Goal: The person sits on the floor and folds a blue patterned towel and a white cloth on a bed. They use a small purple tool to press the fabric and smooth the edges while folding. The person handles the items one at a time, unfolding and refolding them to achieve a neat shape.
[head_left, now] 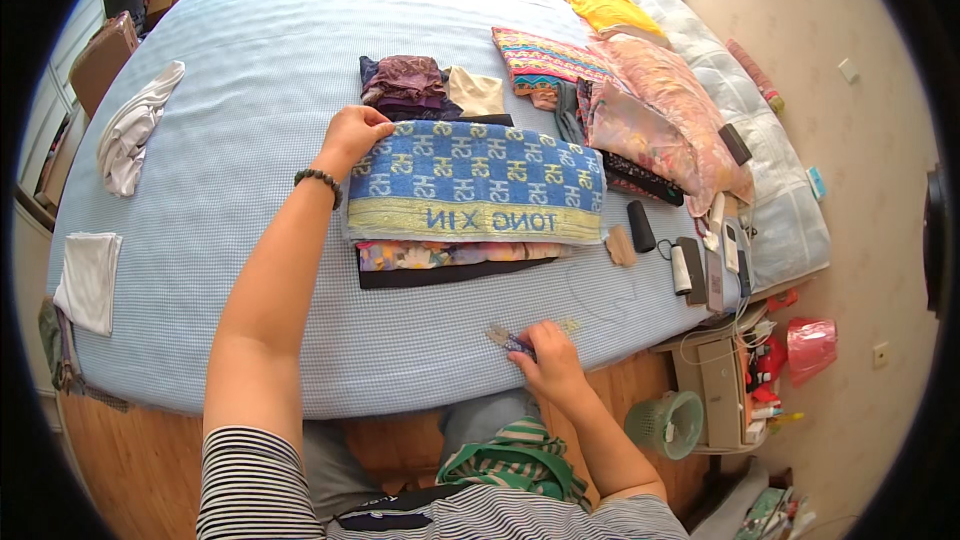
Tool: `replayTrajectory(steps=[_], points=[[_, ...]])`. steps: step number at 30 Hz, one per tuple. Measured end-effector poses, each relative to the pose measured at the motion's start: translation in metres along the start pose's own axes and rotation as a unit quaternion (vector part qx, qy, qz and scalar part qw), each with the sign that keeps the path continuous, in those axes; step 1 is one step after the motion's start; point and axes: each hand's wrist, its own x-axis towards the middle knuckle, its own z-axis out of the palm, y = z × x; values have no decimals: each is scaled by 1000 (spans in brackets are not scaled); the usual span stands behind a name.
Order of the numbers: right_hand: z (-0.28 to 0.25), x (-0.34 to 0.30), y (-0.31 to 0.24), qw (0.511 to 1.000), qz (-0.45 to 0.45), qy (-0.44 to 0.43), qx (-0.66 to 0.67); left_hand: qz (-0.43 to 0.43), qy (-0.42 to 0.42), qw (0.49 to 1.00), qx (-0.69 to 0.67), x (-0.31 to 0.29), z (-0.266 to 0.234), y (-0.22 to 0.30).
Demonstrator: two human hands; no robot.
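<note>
A blue and yellow patterned towel lies spread over a stack of folded clothes on the bed. My left hand pinches its far left corner. Under the towel's near edge show a folded floral cloth and a black one. Close to the bed's front edge, my right hand is closed on a small, thin item, dark blue with a pale end. Its kind is too small to make out.
Beyond the towel sit folded dark garments and a cream cloth. Patterned pillows and clothes line the right side, above phones and cables. White clothes lie at left. A green basket stands on the floor.
</note>
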Motion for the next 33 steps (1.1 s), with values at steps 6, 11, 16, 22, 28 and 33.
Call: replayTrajectory(steps=[6,11,16,22,28,33], points=[[-12,26,-8,972,81,3,221,59,37,997,-15,3,-6,4],[-46,146,-52,980,-114,97,128,18,16,996,-82,6,-10,10],[-4,263,-78,993,-74,84,-44,13,34,993,-117,4,-12,11],[32,314,-67,993,-44,108,-12,15,35,989,-141,-1,-12,21],[33,326,-72,997,-23,66,32,36,34,993,-107,0,-13,15],[30,325,-69,997,-26,58,38,28,34,992,-118,2,-11,12]])
